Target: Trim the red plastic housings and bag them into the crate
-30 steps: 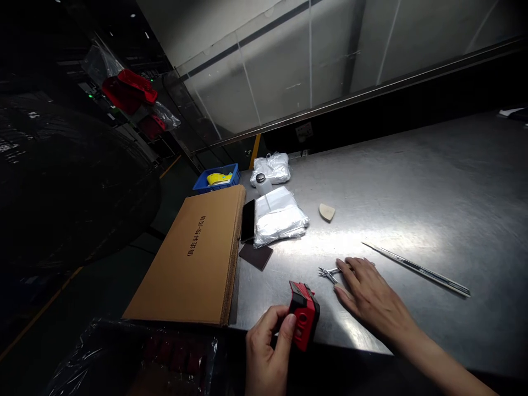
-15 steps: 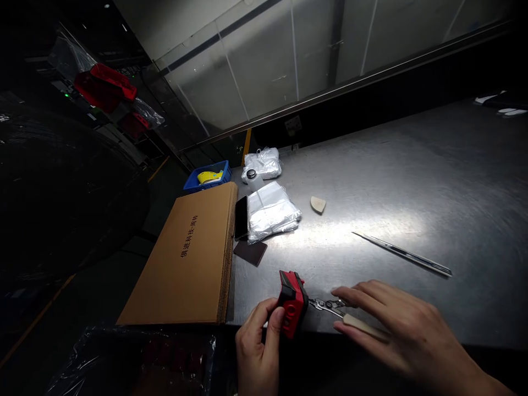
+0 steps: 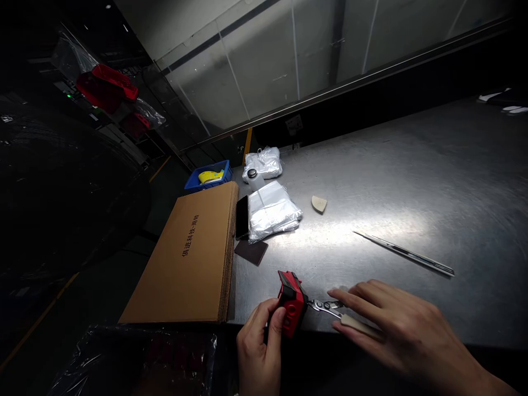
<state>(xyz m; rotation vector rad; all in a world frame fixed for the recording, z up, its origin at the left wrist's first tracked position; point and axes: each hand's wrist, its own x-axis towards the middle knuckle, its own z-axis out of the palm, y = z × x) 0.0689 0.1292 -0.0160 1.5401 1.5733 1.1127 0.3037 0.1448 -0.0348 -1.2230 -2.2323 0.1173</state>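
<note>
Red-and-black plastic casing point(image 3: 292, 303) sits clenched in the left hand point(image 3: 259, 346), its fingers wrapped round the back and the thumb pressed on the red face, right at the front edge of the stainless steel table point(image 3: 416, 181). Just beside the casing, small steel pliers point(image 3: 325, 308) lie with their jaws pointing toward it, and a cream handle point(image 3: 358, 326) runs from them under the right hand point(image 3: 398, 322). The fingers point(image 3: 363, 291) of that hand curve over the pliers and handle, touching the handle, though whether they are actually gripping it I cannot tell. Farther along the table lie long steel tweezers point(image 3: 404, 253), well apart from the hands, and a cream wedge point(image 3: 319, 204). Toward the far end sit a silver foil bag point(image 3: 272, 212), a second foil bag point(image 3: 264, 164), a white bottle point(image 3: 253, 180), a black phone point(image 3: 242, 217) and a dark brown pad point(image 3: 251, 252). A flat cardboard box point(image 3: 185, 264) printed with black characters rests against the table's side, near a blue crate point(image 3: 208, 183).
</note>
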